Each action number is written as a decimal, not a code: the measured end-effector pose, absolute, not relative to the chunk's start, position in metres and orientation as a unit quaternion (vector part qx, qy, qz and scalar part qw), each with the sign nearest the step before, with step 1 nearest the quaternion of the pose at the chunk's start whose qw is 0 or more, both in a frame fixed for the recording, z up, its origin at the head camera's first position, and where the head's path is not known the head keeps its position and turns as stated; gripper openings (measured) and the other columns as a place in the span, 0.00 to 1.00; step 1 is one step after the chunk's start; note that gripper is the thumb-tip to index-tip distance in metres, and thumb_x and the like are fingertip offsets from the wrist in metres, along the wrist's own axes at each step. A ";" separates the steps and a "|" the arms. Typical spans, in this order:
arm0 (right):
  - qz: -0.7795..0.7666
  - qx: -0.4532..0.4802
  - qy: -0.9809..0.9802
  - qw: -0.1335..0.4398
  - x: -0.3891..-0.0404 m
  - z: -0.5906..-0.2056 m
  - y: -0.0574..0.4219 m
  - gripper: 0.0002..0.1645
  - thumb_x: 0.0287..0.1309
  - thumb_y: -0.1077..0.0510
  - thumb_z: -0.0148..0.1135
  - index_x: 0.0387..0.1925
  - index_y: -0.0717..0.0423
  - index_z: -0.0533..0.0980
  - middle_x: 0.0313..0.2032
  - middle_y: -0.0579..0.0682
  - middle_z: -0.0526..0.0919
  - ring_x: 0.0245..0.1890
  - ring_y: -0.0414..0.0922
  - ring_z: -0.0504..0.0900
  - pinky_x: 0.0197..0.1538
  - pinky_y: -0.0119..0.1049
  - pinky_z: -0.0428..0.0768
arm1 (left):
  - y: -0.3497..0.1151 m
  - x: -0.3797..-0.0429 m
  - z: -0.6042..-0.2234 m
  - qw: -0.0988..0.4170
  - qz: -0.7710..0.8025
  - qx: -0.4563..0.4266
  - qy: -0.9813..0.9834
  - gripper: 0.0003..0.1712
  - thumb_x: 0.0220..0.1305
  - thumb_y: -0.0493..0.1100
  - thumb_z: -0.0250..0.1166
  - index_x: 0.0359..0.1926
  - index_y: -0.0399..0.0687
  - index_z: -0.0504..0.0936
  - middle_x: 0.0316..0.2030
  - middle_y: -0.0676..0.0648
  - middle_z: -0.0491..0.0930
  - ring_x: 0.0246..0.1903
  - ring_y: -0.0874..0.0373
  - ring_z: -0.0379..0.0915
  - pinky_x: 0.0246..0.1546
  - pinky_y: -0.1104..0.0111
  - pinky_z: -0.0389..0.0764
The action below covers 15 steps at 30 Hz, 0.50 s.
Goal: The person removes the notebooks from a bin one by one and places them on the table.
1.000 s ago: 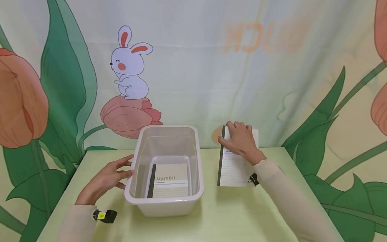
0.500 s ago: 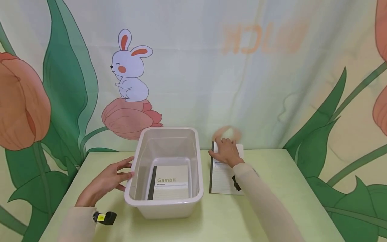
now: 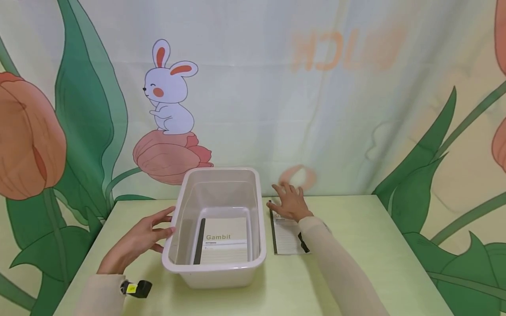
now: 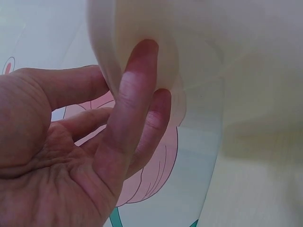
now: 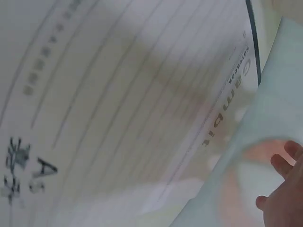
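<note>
1. The left hand touches the left side of the tub, fingers apart.
2. Right of the tub lies the outer notebook, the right hand over it, fingers spread.
3. Inside the tub I see the inner notebook.

A pale yellow-green table with a smooth top carries an off-white, open-topped bin, which stands upright on its base. Bare tabletop spreads on both sides of the bin and in front of it. Just to the right of the bin, a notebook lies cover up on the tabletop, its dark spine toward the bin, its far end near the table's back edge, its near end farther back than the bin's near end.
</note>
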State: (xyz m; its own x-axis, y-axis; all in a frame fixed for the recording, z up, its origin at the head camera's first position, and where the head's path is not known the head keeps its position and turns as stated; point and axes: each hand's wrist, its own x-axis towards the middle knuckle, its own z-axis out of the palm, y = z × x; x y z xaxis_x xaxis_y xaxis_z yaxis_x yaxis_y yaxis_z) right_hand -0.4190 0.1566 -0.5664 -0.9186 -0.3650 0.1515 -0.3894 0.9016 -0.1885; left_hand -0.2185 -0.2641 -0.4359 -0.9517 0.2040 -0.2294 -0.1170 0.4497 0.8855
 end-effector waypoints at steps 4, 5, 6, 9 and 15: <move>0.125 0.197 -0.971 0.048 -0.411 -0.561 0.159 0.44 0.65 0.29 0.49 0.76 0.37 0.54 0.76 0.53 0.53 0.75 0.57 0.55 0.70 0.73 0.46 | -0.264 -0.219 -0.437 0.153 0.525 0.031 0.837 0.42 0.70 0.44 0.61 0.78 0.53 0.49 0.67 0.31 0.61 0.50 0.48 0.78 0.37 0.58 0.87; 0.130 0.197 -0.970 0.048 -0.408 -0.558 0.160 0.43 0.65 0.30 0.50 0.76 0.37 0.53 0.77 0.53 0.52 0.76 0.56 0.54 0.70 0.73 0.45 | -0.264 -0.219 -0.437 0.153 0.526 0.032 0.836 0.42 0.70 0.44 0.60 0.78 0.53 0.49 0.67 0.31 0.61 0.51 0.48 0.78 0.37 0.58 0.87; 0.134 0.200 -0.969 0.053 -0.406 -0.554 0.160 0.43 0.66 0.31 0.50 0.76 0.38 0.54 0.77 0.53 0.51 0.76 0.56 0.53 0.70 0.73 0.45 | -0.264 -0.219 -0.437 0.154 0.527 0.033 0.836 0.42 0.70 0.45 0.61 0.78 0.53 0.49 0.67 0.31 0.61 0.52 0.47 0.78 0.37 0.58 0.87; 0.130 0.209 -0.967 0.071 -0.402 -0.539 0.161 0.42 0.67 0.31 0.47 0.76 0.37 0.52 0.77 0.52 0.49 0.77 0.55 0.51 0.71 0.73 0.44 | -0.265 -0.219 -0.438 0.154 0.528 0.036 0.834 0.42 0.70 0.46 0.61 0.78 0.53 0.49 0.68 0.31 0.61 0.54 0.46 0.77 0.37 0.58 0.87; 0.112 0.229 -0.961 0.105 -0.389 -0.491 0.162 0.41 0.69 0.31 0.43 0.77 0.35 0.48 0.78 0.50 0.46 0.78 0.54 0.48 0.72 0.70 0.43 | -0.266 -0.219 -0.438 0.156 0.528 0.038 0.834 0.43 0.70 0.46 0.61 0.78 0.53 0.49 0.68 0.31 0.61 0.56 0.43 0.75 0.38 0.58 0.87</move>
